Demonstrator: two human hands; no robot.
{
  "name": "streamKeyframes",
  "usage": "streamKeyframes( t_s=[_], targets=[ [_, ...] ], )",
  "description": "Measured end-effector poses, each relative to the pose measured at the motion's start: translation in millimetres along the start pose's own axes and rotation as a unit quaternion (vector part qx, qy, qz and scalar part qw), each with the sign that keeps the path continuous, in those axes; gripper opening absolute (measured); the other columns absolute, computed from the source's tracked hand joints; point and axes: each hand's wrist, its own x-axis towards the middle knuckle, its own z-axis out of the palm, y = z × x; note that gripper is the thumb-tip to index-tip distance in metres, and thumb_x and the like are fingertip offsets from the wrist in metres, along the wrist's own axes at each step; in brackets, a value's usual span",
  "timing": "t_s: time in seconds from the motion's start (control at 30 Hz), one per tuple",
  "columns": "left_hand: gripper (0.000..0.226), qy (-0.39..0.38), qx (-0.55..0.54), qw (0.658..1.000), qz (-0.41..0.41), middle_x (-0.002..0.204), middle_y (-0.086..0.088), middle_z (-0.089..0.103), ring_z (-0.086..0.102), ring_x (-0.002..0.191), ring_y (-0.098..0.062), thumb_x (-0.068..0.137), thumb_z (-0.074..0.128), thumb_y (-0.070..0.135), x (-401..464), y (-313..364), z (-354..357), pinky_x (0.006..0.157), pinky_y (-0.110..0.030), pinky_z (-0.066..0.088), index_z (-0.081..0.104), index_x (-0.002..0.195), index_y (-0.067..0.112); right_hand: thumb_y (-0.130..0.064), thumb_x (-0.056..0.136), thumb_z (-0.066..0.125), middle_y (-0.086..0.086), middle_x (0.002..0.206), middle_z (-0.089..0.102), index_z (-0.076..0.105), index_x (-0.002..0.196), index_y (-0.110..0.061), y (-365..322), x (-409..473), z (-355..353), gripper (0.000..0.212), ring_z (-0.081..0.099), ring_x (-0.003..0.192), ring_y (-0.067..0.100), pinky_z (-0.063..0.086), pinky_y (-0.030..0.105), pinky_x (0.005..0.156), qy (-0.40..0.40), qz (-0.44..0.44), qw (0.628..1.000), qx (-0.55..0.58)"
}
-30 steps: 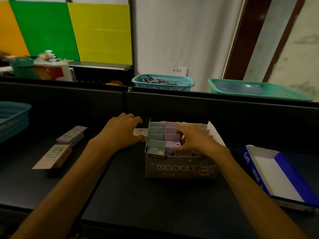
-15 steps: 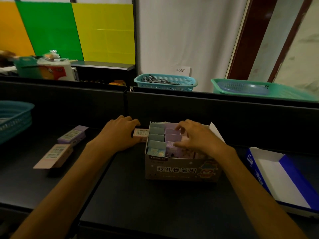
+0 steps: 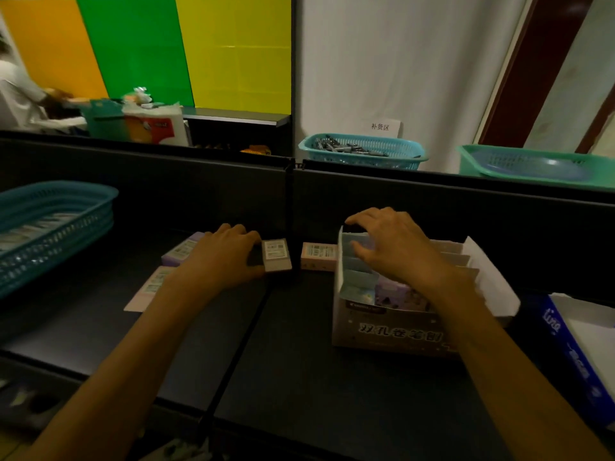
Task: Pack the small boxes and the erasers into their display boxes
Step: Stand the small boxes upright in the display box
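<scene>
A pale display box (image 3: 382, 334) with printed lettering stands on the black table, with rows of teal and purple small boxes upright in it. My right hand (image 3: 392, 251) hovers over its back left corner, fingers spread and loosely bent, holding nothing. My left hand (image 3: 226, 257) pinches the left end of a pink small box (image 3: 277, 257) lying on the table, left of the display box. A second pink small box (image 3: 317, 256) lies against the display box's left wall. Two more small boxes, purple (image 3: 181, 251) and pink (image 3: 146, 291), lie partly hidden by my left wrist and forearm.
A teal basket (image 3: 56, 227) sits at the left edge. An open blue and white display box (image 3: 572, 344) lies at the far right. A black partition (image 3: 432, 201) closes the back of the table, with two teal baskets (image 3: 362, 151) (image 3: 532, 164) behind it.
My left hand has drawn a pink small box leftward, away from the display box, and a second one now shows beside the box. My right hand moved toward the back left corner.
</scene>
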Motion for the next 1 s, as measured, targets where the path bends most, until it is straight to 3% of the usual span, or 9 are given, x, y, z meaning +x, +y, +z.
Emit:
streamKeyframes(
  t_s=[0.3, 0.47, 0.67, 1.0],
  targets=[
    [0.062, 0.003, -0.002, 1.0, -0.019, 0.139, -0.002, 0.04, 0.039, 0.126, -0.022, 0.086, 0.057, 0.05, 1.7, -106.1, 12.2, 0.099, -0.039, 0.037, 0.034, 0.139, 0.029, -0.04, 0.093, 0.052, -0.002, 0.143, 0.042, 0.038, 0.141, -0.027, -98.0, 53.9, 12.7, 0.051, 0.038, 0.131, 0.018, 0.029, 0.036, 0.108, -0.011, 0.01, 1.0, 0.004],
    [0.064, -0.001, -0.014, 1.0, -0.001, 0.137, -0.002, 0.043, 0.041, 0.124, -0.022, 0.085, 0.052, 0.057, 8.3, -151.1, 29.6, 0.098, -0.039, 0.038, 0.035, 0.139, 0.028, -0.039, 0.093, 0.053, -0.001, 0.144, 0.041, 0.036, 0.142, -0.027, -138.1, 73.4, 52.8, 0.053, 0.039, 0.129, 0.019, 0.032, 0.035, 0.105, -0.063, 0.066, 0.995, 0.036],
    [0.071, -0.011, -0.069, 0.997, 0.01, 0.137, -0.005, 0.041, 0.041, 0.124, -0.024, 0.082, 0.057, 0.057, 24.9, -166.1, 48.2, 0.097, -0.039, 0.039, 0.033, 0.14, 0.024, -0.041, 0.091, 0.057, 0.003, 0.144, 0.037, 0.032, 0.144, -0.024, -153.0, 82.7, 97.3, 0.061, 0.04, 0.128, 0.023, 0.032, 0.039, 0.105, -0.097, 0.154, 0.982, 0.059],
    [0.075, -0.014, -0.089, 0.996, 0.023, 0.129, -0.007, 0.049, 0.053, 0.111, -0.024, 0.077, 0.065, 0.055, 42.1, -164.9, 67.9, 0.088, -0.036, 0.044, 0.034, 0.136, 0.022, -0.037, 0.091, 0.059, 0.006, 0.142, 0.036, 0.034, 0.144, -0.02, -149.9, 81.0, 126.9, 0.061, 0.04, 0.126, 0.025, 0.036, 0.037, 0.102, -0.053, 0.205, 0.976, 0.045]
  ],
)
